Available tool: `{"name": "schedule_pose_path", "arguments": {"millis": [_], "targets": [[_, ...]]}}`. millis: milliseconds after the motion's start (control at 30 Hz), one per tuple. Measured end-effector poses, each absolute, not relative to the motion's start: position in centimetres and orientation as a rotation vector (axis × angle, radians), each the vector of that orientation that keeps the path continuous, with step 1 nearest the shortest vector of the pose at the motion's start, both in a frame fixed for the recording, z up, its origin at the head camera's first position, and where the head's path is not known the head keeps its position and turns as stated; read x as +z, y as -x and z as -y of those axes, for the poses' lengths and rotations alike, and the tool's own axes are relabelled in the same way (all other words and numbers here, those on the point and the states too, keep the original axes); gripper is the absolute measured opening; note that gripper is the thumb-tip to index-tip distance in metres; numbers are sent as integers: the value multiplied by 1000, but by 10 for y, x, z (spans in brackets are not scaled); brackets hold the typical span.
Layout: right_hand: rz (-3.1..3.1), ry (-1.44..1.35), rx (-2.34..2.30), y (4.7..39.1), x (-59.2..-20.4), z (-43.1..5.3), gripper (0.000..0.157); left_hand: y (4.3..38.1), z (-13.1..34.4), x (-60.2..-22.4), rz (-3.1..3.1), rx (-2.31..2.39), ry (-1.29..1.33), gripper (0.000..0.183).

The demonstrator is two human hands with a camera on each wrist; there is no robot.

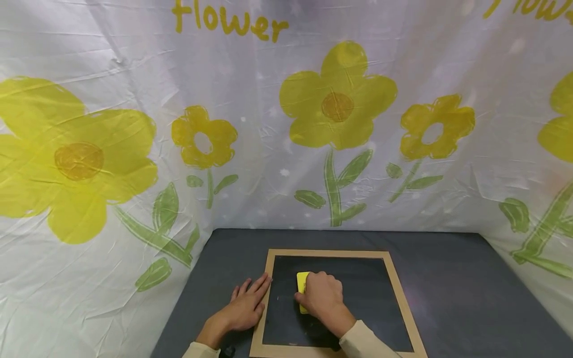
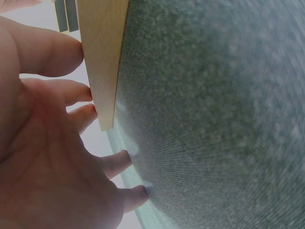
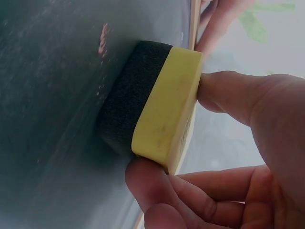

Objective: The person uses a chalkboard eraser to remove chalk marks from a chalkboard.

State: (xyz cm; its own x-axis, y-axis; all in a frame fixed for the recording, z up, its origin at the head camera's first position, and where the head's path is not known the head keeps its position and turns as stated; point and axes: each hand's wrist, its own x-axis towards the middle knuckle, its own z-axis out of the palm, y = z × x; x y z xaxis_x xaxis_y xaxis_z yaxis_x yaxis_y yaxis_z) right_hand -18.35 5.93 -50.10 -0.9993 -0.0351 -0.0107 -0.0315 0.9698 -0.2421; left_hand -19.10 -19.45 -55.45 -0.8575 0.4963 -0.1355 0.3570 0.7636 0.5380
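Note:
A yellow chalkboard eraser with a black foam face rests against the dark chalkboard. My right hand grips it by its edges, the thumb on one side and curled fingers on another. The foam is turned toward the board in the right wrist view. My left hand lies at the board's left edge, fingers spread, with some fingertips touching the wooden frame. Two of its fingertips reach down to the dark tabletop in the left wrist view. A small pinkish chalk mark shows on the board near the eraser.
The board lies on a dark grey table. Behind it and along both sides hangs a white curtain printed with yellow flowers. A small black object sits by the left sleeve; its kind is unclear.

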Motion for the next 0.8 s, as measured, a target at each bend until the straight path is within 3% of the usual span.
{"name": "schedule_pose_path", "arguments": {"millis": [500,800], "targets": [[-3072,-23,-372,180,-499,-94,53,194,199,-564,-2695,765,-713,67],[-3040,-109,-355,177,-497,-119,56,188,196,-549,-2680,772,-709,67]]}}
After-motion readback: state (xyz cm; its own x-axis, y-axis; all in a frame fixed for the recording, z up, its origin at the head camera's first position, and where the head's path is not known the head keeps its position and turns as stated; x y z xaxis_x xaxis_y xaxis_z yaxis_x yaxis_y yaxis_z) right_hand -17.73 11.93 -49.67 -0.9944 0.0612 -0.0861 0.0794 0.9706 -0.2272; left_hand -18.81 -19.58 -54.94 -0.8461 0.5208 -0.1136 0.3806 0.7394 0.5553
